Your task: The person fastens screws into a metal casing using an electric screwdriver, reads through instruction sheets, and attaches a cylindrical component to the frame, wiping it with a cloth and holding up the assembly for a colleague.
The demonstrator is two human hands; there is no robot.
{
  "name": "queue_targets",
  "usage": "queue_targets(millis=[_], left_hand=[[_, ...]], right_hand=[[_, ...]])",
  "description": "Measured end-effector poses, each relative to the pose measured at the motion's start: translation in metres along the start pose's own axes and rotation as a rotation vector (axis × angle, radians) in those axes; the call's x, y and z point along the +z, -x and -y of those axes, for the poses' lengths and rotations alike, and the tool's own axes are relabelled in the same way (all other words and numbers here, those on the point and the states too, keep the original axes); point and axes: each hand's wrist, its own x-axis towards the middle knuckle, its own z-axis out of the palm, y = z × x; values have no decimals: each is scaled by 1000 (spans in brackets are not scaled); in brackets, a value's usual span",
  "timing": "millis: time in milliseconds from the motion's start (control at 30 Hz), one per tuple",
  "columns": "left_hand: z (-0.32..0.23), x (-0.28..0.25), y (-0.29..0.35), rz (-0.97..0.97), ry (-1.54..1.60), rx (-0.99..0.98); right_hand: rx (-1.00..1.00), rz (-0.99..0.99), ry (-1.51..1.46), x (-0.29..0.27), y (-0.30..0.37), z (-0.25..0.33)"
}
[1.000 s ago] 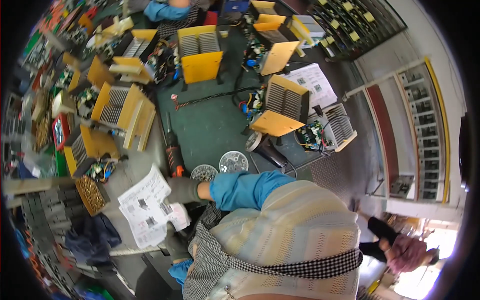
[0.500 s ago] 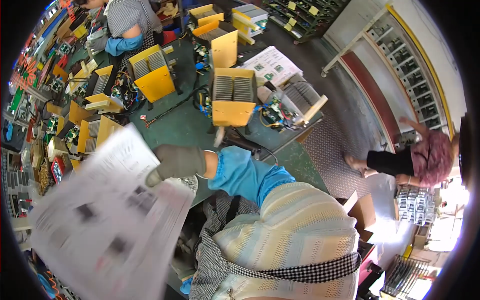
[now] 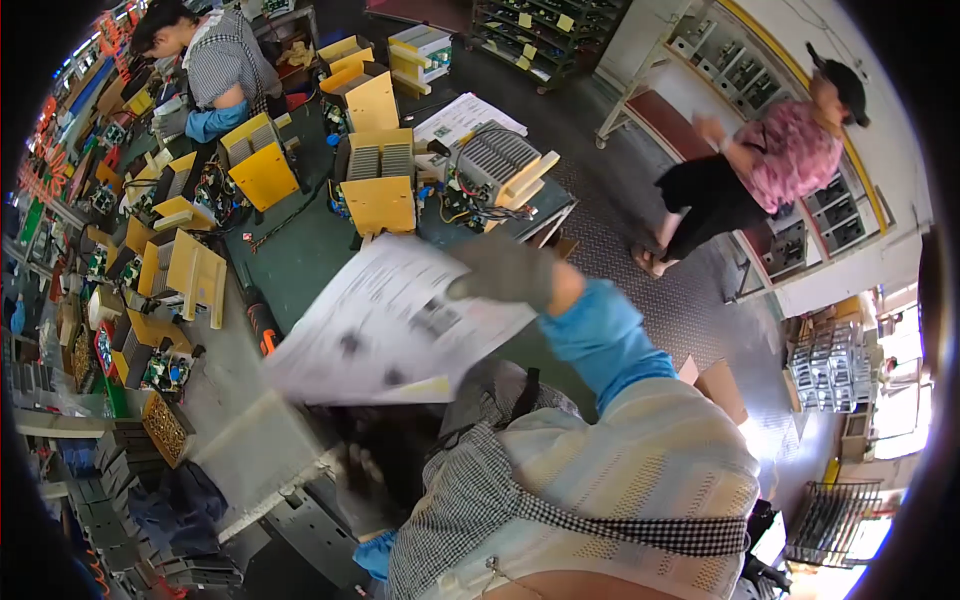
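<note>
My right hand [image 3: 505, 270], in a grey glove with a blue sleeve cover above it, grips some printed paper sheets [image 3: 385, 325] by their right edge. The sheets are white with dark pictures, tilted and blurred, and hang over the near part of the green workbench [image 3: 290, 225]. Low in the picture, beside my checked apron, is my gloved left hand [image 3: 365, 490]. Its fingers look loosely stretched and hold nothing that I can see, though they are dim and soft. Just beyond the papers stands a yellow-panelled unit with grey fins [image 3: 380, 190].
An orange-and-black power tool [image 3: 262, 325] lies left of the sheets. Finned units with wires line the bench, and more papers [image 3: 470, 118] lie at its far side. A co-worker [image 3: 225, 75] works at far left; another person [image 3: 755, 160] stands right, by a rack.
The sheets and my right hand have swung rightward, uncovering the power tool and a grey surface at left. My left hand has come into sight. The person at right now appears farther up and left.
</note>
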Motion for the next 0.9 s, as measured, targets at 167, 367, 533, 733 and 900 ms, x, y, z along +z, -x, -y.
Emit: queue_targets(millis=[167, 367, 533, 733, 900], left_hand=[[19, 11, -25, 24, 99, -33], [68, 106, -56, 201, -695, 75], [138, 195, -98, 279, -1169, 464], [233, 284, -142, 52, -98, -88], [255, 389, -127, -100, -467, -74]], right_hand=[[-71, -443, -750, -114, 114, -43], [-110, -1038, -1008, -185, 179, -186], [-65, -1046, -965, -223, 168, -403], [119, -908, -710, -240, 69, -501], [215, -695, -1195, -256, 11, -566]])
